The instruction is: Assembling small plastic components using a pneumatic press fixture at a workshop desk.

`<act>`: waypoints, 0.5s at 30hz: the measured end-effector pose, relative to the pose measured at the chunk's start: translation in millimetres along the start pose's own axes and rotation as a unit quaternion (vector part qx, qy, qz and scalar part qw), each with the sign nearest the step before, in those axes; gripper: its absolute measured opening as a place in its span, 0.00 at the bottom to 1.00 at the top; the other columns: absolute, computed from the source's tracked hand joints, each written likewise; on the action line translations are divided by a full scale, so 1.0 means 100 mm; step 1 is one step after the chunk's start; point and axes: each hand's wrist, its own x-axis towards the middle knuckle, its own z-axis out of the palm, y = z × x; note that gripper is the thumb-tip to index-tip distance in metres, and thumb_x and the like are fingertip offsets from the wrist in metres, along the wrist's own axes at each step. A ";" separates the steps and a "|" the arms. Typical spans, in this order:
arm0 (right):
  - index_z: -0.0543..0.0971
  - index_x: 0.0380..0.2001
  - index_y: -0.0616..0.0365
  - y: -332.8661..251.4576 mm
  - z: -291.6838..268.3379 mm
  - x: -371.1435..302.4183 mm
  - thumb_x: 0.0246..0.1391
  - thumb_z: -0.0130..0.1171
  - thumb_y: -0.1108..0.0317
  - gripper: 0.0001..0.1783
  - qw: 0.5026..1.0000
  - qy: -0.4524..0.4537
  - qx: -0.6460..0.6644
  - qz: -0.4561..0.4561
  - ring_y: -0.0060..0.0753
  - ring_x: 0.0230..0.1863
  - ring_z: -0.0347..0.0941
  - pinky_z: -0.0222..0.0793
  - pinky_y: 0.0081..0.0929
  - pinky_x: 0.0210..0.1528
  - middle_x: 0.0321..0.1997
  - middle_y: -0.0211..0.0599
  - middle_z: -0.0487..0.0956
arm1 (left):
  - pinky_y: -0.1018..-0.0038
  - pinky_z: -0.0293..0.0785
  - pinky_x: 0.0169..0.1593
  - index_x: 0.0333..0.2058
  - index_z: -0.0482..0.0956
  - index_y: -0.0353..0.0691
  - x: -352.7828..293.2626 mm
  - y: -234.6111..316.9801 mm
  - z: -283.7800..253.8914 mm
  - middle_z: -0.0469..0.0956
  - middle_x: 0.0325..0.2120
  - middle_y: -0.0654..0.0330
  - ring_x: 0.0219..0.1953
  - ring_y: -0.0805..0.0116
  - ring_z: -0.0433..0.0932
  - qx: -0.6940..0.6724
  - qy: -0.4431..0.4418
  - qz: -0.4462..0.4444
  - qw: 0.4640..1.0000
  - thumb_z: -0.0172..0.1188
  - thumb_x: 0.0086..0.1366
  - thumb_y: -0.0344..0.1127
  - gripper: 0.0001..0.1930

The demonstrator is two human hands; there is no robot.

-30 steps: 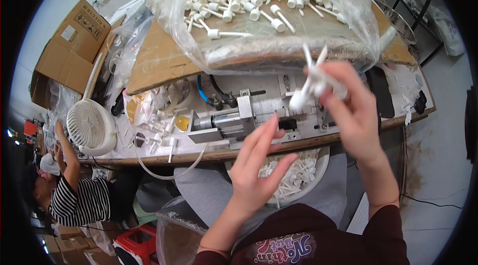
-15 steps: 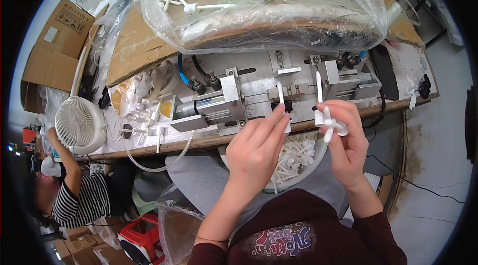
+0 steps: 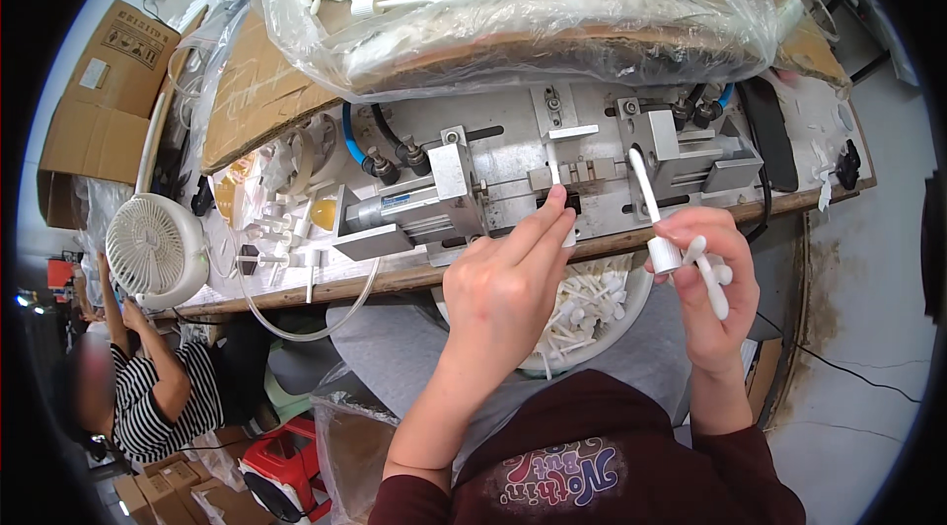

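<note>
My left hand (image 3: 501,293) reaches to the table edge, its fingers pressed together over a white applicator cap. This cap's thin stick (image 3: 554,173) lies at the small metal block (image 3: 590,173) between two pneumatic cylinders (image 3: 409,209). The fingers hide most of the cap. My right hand (image 3: 725,283) is closed around several white applicator caps, right of the block. One applicator cap (image 3: 664,255) has a ribbed end pinched at the fingertips and its stick pointing away from me; another stick (image 3: 712,288) crosses the fingers.
A white bowl (image 3: 636,313) of similar pieces sits on my lap. Behind the cylinders, a plastic-lined carton (image 3: 562,51) holds more applicator caps. At left are a white fan (image 3: 158,247), loose white parts, a hose and a co-worker in a striped shirt (image 3: 168,402).
My right hand has moved right and slightly nearer me, and its applicator caps have turned. My left fingertips have slid farther along the stick at the block.
</note>
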 end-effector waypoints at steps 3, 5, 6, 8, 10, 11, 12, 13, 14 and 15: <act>0.75 0.48 0.64 0.03 0.00 -0.03 0.54 0.52 0.81 0.17 0.999 -0.039 0.003 -0.007 0.40 0.52 0.74 0.70 0.31 0.53 0.52 0.50 0.77 | 0.79 0.78 0.33 0.46 0.83 0.36 -0.02 0.13 -0.08 0.85 0.39 0.58 0.28 0.74 0.82 -0.223 -0.003 -0.093 0.970 0.76 0.49 0.27 0.23; 0.76 0.48 0.63 0.01 0.03 0.00 0.52 0.54 0.83 0.18 0.996 -0.079 -0.028 -0.030 0.40 0.50 0.75 0.71 0.33 0.53 0.50 0.49 0.78 | 0.78 0.80 0.36 0.47 0.82 0.33 -0.06 0.24 -0.09 0.84 0.37 0.56 0.31 0.74 0.83 -0.352 0.012 -0.101 0.931 0.77 0.48 0.26 0.25; 0.76 0.47 0.63 0.02 0.07 -0.01 0.52 0.54 0.83 0.18 0.996 -0.082 -0.026 -0.029 0.40 0.50 0.75 0.71 0.33 0.53 0.50 0.49 0.78 | 0.78 0.81 0.38 0.48 0.81 0.32 -0.08 0.27 -0.09 0.83 0.35 0.56 0.32 0.73 0.83 -0.413 0.020 -0.105 0.904 0.77 0.48 0.25 0.26; 0.76 0.47 0.63 0.03 0.12 -0.02 0.52 0.54 0.83 0.18 0.995 -0.090 -0.021 -0.028 0.41 0.50 0.76 0.71 0.34 0.53 0.50 0.49 0.78 | 0.77 0.83 0.40 0.48 0.81 0.30 -0.10 0.23 -0.08 0.83 0.36 0.55 0.34 0.70 0.84 -0.422 0.003 -0.120 0.898 0.76 0.49 0.22 0.25; 0.75 0.48 0.63 0.04 0.12 -0.02 0.55 0.53 0.82 0.17 0.996 -0.089 -0.020 -0.009 0.35 0.48 0.76 0.72 0.30 0.51 0.53 0.50 0.77 | 0.77 0.83 0.39 0.47 0.82 0.31 -0.12 0.18 -0.04 0.82 0.38 0.55 0.35 0.71 0.84 -0.458 0.006 -0.149 0.877 0.75 0.50 0.21 0.23; 0.74 0.49 0.64 0.04 0.14 -0.04 0.57 0.52 0.81 0.16 0.997 -0.078 -0.002 0.009 0.33 0.47 0.76 0.72 0.28 0.50 0.54 0.49 0.76 | 0.77 0.83 0.38 0.46 0.82 0.32 -0.12 0.18 -0.05 0.82 0.38 0.55 0.35 0.71 0.83 -0.408 0.024 -0.135 0.903 0.74 0.51 0.22 0.22; 0.73 0.50 0.64 0.05 0.16 -0.05 0.60 0.51 0.80 0.15 0.997 -0.067 0.017 0.027 0.31 0.45 0.76 0.72 0.26 0.49 0.54 0.49 0.76 | 0.77 0.82 0.37 0.46 0.83 0.33 -0.13 0.17 -0.09 0.82 0.39 0.56 0.35 0.71 0.83 -0.357 0.041 -0.121 0.925 0.73 0.51 0.22 0.20; 0.71 0.51 0.65 0.08 0.16 -0.06 0.63 0.50 0.77 0.14 0.998 -0.038 0.035 0.032 0.29 0.44 0.76 0.72 0.25 0.48 0.55 0.49 0.75 | 0.77 0.82 0.36 0.45 0.83 0.34 -0.14 0.16 -0.10 0.82 0.39 0.56 0.35 0.70 0.82 -0.305 0.057 -0.106 0.945 0.73 0.52 0.23 0.19; 0.70 0.52 0.65 0.12 0.16 -0.05 0.65 0.49 0.74 0.13 0.998 -0.009 0.053 0.037 0.28 0.43 0.76 0.72 0.23 0.46 0.55 0.49 0.75 | 0.75 0.81 0.36 0.45 0.83 0.35 -0.13 0.15 -0.09 0.81 0.39 0.56 0.35 0.69 0.82 -0.244 0.056 -0.081 0.965 0.72 0.52 0.23 0.19; 0.68 0.53 0.65 0.15 0.15 -0.05 0.68 0.48 0.71 0.13 0.996 0.020 0.071 0.041 0.26 0.42 0.76 0.72 0.22 0.45 0.55 0.49 0.74 | 0.74 0.80 0.36 0.45 0.83 0.35 -0.12 0.12 -0.06 0.81 0.40 0.57 0.35 0.67 0.81 -0.183 0.054 -0.056 0.980 0.72 0.52 0.24 0.19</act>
